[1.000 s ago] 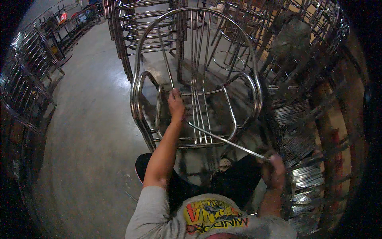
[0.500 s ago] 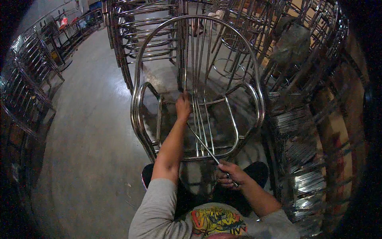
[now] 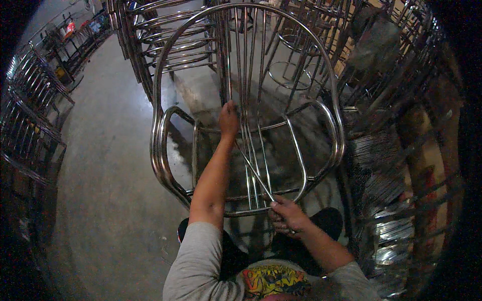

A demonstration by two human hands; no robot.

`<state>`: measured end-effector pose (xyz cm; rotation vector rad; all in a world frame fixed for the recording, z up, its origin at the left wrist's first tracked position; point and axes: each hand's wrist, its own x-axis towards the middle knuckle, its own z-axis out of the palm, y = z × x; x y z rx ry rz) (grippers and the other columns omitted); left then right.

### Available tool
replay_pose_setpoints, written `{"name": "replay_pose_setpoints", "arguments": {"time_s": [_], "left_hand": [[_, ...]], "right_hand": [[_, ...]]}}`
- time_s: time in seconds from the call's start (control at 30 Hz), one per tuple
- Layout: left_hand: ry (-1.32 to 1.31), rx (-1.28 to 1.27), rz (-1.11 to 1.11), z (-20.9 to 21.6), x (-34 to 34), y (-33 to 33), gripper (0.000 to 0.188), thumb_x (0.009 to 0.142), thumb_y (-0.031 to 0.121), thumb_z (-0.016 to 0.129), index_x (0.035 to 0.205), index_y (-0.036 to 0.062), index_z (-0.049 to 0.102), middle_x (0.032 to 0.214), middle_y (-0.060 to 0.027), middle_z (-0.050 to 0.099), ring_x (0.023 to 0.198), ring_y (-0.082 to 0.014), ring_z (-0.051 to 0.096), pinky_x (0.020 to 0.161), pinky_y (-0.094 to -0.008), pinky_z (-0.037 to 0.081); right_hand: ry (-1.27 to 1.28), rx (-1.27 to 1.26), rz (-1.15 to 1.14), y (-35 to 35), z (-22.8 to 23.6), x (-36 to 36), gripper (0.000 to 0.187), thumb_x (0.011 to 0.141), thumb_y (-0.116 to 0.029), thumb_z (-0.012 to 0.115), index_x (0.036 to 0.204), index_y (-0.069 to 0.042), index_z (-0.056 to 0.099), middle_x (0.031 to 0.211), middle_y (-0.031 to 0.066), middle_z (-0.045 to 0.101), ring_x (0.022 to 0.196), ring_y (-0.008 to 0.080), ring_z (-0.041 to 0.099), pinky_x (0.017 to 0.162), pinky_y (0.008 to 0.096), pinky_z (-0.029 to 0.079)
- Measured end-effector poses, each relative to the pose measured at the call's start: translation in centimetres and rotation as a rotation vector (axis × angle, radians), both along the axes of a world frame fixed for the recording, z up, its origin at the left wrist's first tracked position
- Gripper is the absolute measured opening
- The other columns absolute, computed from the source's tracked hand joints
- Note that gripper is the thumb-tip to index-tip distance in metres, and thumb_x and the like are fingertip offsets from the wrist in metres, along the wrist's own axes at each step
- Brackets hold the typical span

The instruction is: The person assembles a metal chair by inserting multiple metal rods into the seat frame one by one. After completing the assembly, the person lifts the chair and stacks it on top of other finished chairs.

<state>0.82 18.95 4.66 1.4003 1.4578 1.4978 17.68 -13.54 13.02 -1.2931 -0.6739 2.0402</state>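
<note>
In front of me stands a shiny metal chair frame (image 3: 156,145) with a tall rounded back, looped armrests and several long rods (image 3: 245,75) running down the back and across the seat. My left hand (image 3: 229,120) is closed round a thin metal rod left of the centre rods, near the seat's rear bar. From beneath that hand a slanting metal rod (image 3: 257,174) crosses the seat towards the front edge. My right hand (image 3: 287,214) grips its near end, just over the front bar. Whether both hands hold one bent rod is hidden behind my left fist.
A tall stack of metal frames (image 3: 175,50) rises behind the chair, with round-ringed stool frames (image 3: 291,75) beside it. Bundles of metal rods (image 3: 374,165) lie along the right. More stacked frames (image 3: 35,100) line the left, across the grey floor (image 3: 108,165).
The chair frame appears larger and spreads wider in view. My right hand has shifted slightly up and left with the rod end; my left hand keeps its grip, slightly higher in view.
</note>
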Motion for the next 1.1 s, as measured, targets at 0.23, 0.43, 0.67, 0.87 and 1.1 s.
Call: {"name": "replay_pose_setpoints", "arguments": {"time_s": [0.23,0.43,0.67,0.87,1.1], "left_hand": [[-0.042,-0.025,-0.001,-2.2,-0.1,-1.1,0.062,0.093,0.053,0.044,0.112,-0.0045,0.058,0.104,-0.0281,0.062,0.099,-0.0438,0.059,0.088,-0.0450,0.044],[0.447,-0.572,-0.308,-1.2,-3.2,-11.9,0.074,0.090,0.059,0.045,0.114,-0.0097,0.057,0.107,-0.0326,0.060,0.101,-0.0446,0.060,0.086,-0.0452,0.046],[0.178,-0.651,-0.456,-0.9,-4.1,-20.1,0.051,0.092,0.043,0.054,0.084,-0.0057,0.064,0.067,-0.0121,0.061,0.060,-0.0218,0.056,0.058,-0.0394,0.047],[-0.137,-0.656,-0.390,0.5,-3.7,-21.1,0.037,0.092,0.035,0.055,0.089,-0.0015,0.064,0.069,-0.0074,0.057,0.058,-0.0211,0.051,0.053,-0.0356,0.040],[-0.139,-0.621,-0.202,-0.1,-2.0,-20.6,0.036,0.092,0.033,0.057,0.086,-0.0016,0.064,0.063,-0.0064,0.056,0.048,-0.0181,0.047,0.047,-0.0341,0.038]], "right_hand": [[-0.242,0.145,-0.147,0.6,-6.1,-5.4,0.058,0.094,-0.031,0.058,0.138,0.000,0.036,0.081,0.0023,0.056,0.072,0.0122,0.052,0.063,0.0277,0.047],[-0.180,0.246,-0.210,2.1,-7.3,-8.2,0.028,0.095,-0.030,0.053,0.113,-0.008,0.049,0.065,0.0007,0.046,0.047,0.0111,0.041,0.040,0.0272,0.032],[-0.471,0.550,-0.156,1.9,-8.2,-9.0,0.038,0.095,-0.037,0.053,0.118,-0.007,0.052,0.083,0.0053,0.059,0.065,0.0154,0.055,0.051,0.0269,0.045],[0.099,-0.233,-0.239,-2.9,-9.7,-5.0,0.060,0.083,-0.053,0.065,0.121,-0.008,0.055,0.105,0.0101,0.062,0.083,0.0241,0.061,0.073,0.0389,0.053],[0.395,-0.109,-0.639,2.5,-16.6,-6.9,0.042,0.080,-0.035,0.068,0.107,-0.006,0.058,0.101,0.0090,0.061,0.089,0.0235,0.056,0.084,0.0354,0.044]]}}
